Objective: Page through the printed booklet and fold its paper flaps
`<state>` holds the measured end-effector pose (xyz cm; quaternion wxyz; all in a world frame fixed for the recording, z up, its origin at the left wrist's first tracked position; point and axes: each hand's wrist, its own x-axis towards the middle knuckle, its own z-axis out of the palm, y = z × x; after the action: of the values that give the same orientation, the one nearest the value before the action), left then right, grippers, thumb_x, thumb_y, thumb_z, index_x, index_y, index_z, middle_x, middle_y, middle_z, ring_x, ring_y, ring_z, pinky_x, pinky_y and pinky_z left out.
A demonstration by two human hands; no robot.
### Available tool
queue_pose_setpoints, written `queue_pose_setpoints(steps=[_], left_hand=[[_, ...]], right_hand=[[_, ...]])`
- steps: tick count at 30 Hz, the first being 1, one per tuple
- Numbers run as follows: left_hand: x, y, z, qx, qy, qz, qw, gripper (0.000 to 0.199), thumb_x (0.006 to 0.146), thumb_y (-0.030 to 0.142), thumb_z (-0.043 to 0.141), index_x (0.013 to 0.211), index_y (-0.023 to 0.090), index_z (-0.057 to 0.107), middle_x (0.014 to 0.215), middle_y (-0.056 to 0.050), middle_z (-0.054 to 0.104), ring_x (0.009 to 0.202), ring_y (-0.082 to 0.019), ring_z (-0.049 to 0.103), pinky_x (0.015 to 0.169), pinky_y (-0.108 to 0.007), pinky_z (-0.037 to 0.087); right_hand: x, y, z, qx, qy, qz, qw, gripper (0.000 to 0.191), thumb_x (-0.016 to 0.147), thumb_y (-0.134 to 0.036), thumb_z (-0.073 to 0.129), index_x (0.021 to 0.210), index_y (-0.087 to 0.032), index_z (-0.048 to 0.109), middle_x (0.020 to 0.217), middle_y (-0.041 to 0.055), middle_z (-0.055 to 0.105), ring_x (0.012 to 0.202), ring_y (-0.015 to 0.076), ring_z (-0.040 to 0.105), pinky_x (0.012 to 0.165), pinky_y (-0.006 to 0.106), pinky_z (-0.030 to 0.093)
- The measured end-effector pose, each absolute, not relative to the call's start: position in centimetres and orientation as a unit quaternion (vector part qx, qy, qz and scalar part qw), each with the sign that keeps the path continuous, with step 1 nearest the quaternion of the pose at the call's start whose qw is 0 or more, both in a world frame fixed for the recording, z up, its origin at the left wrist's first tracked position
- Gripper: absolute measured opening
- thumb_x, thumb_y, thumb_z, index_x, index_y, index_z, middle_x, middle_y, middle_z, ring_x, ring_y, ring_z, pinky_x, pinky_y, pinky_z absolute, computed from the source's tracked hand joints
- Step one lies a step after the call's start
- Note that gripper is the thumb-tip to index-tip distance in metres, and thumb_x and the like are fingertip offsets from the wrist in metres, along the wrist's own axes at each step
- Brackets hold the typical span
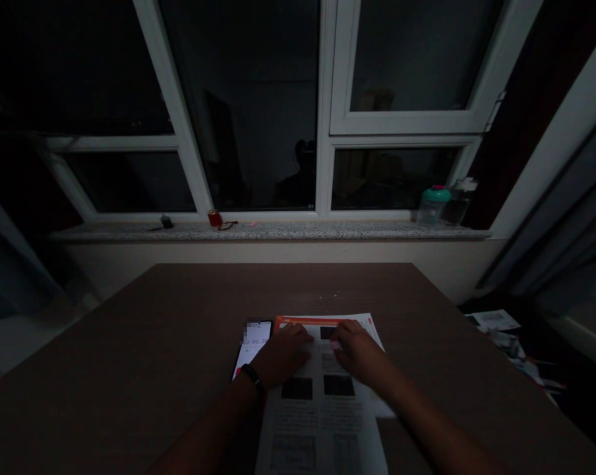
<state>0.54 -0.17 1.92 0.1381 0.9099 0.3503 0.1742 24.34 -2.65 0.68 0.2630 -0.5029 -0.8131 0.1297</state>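
Observation:
A printed sheet [318, 422] with text, dark pictures and an orange strip along its top lies on the table before me. Another white page [374, 330] shows from under its right side. My left hand [285, 349], a dark band on its wrist, rests on the sheet's upper left with the fingers lying across the paper. On the upper right, my right hand [355, 346] has its fingers curled together; a small pale pinkish spot shows at their tips, too dim to name. Just left of my left hand lies a lit phone [253, 340] displaying a timer.
The brown table [154, 343] reaches toward a granite windowsill [288, 231]. On the sill stand a green-lidded bottle [432, 206], a clear bottle [459, 201], a small red item [214, 218] and a small dark item [166, 221]. Papers [496, 320] lie beyond the table's right edge.

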Motion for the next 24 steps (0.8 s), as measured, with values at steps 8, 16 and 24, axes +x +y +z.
queue_pose_setpoints(steps=[8,16,24], left_hand=[[0.8,-0.8,1.6,0.923,0.321,0.148,0.153,0.049,0.083,0.027,0.071,0.128,0.026,0.053,0.142,-0.007,0.046,0.130,-0.029,0.040,0.108,-0.046,0.033],[0.5,-0.3,0.8,0.924,0.320,0.138,0.158,0.059,0.082,0.030,0.073,0.135,0.026,0.048,0.145,-0.008,0.044,0.133,-0.029,0.038,0.110,-0.048,0.032],[0.6,-0.7,1.5,0.921,0.330,0.131,0.161,0.058,0.082,0.031,0.073,0.134,0.025,0.049,0.144,-0.009,0.045,0.132,-0.030,0.039,0.109,-0.048,0.031]], right_hand=[[23.5,-3.5,1.1,-0.462,-0.839,0.166,0.235,0.024,0.083,-0.014,0.059,0.104,-0.023,0.066,0.103,0.0057,0.060,0.104,0.0228,0.053,0.091,0.034,0.041],[25.6,-1.2,0.0,-0.561,-0.779,0.134,0.244,0.028,0.079,-0.011,0.057,0.103,-0.019,0.068,0.101,0.0079,0.063,0.100,0.0225,0.055,0.089,0.032,0.041],[26.5,-0.8,0.2,-0.578,-0.769,0.130,0.240,0.028,0.080,-0.011,0.055,0.105,-0.018,0.067,0.104,0.0094,0.063,0.101,0.0220,0.055,0.090,0.032,0.041]])
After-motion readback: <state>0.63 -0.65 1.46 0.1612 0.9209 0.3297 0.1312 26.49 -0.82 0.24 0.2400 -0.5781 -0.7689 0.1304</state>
